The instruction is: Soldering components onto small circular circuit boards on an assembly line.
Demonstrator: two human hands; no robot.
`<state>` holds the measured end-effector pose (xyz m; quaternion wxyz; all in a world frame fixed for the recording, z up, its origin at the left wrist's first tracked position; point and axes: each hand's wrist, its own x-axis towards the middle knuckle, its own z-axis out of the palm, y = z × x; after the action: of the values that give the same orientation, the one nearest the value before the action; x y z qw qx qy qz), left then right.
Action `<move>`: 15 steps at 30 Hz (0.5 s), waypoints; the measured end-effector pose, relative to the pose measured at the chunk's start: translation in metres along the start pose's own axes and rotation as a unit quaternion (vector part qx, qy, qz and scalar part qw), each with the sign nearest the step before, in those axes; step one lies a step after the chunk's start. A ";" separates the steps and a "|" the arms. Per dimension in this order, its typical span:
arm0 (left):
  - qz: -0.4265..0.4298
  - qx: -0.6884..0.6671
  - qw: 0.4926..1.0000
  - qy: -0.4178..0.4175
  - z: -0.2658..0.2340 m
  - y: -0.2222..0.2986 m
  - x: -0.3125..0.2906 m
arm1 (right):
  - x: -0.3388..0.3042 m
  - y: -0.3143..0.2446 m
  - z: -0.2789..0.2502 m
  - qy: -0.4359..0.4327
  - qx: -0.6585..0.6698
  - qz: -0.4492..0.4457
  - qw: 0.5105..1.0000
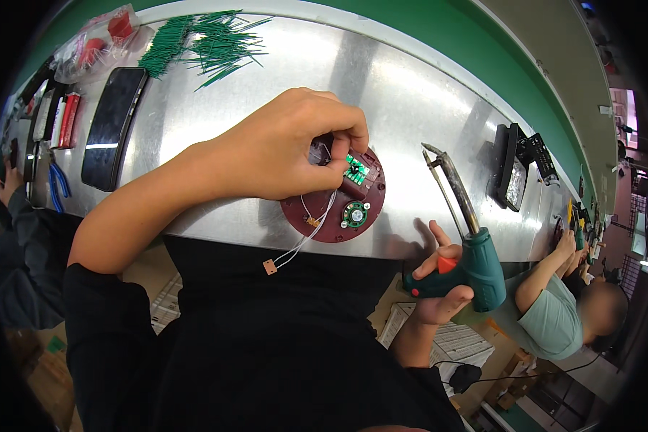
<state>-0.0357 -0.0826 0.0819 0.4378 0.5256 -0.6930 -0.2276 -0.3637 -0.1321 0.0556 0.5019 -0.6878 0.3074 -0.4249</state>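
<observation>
So we've got a clear, crumpled plastic bag [72, 66] at the far left of the shiny metal table [288, 65], with a couple of red pieces [120, 27] in it. Over on the right sits a black rectangular case [507, 147] with something shiny in it; too small for us to say what. The round maroon plastic disc [327, 230] lies flat near our edge of the table, carrying a small green circuit board [356, 171] and a little round green-rimmed part [354, 214]. Two thin white wires [329, 210] run off it past the table edge to a small copper-coloured plate [269, 267].

Hands: our left hand [299, 140] is bent over the disc, fingers curled and thumb close to the fingertips, right at the board. Can't tell if there's anything between the tips. Our right hand [433, 311] is wrapped round the handle of a dark green soldering gun [484, 270], one finger by the red trigger [446, 264] and another sticking out loose.

The gun is right of the disc, not touching it. Its long axis slants up and leftward, metal tip pointing away from us.
</observation>
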 end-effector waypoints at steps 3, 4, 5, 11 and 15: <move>-0.004 -0.002 1.000 -0.002 0.000 0.000 0.000 | 0.008 0.003 0.006 0.011 0.003 -0.024 1.000; -0.002 0.002 1.000 -0.003 0.000 0.000 0.000 | 0.011 0.004 0.008 0.025 0.014 -0.034 0.999; 0.000 0.007 1.000 -0.003 -0.001 0.000 0.000 | 0.014 0.006 0.003 -0.016 0.026 -0.042 0.999; 0.031 0.096 0.995 0.000 -0.002 0.001 -0.001 | 0.011 0.017 0.003 0.039 0.121 -0.016 0.992; 0.019 0.103 0.994 -0.010 -0.004 0.002 0.000 | 0.012 0.013 0.007 0.058 0.129 -0.005 0.990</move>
<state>-0.0333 -0.0811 0.0851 0.3784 0.5526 -0.7269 -0.1522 -0.3518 -0.1431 0.0451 0.5658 -0.5930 0.2749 -0.5027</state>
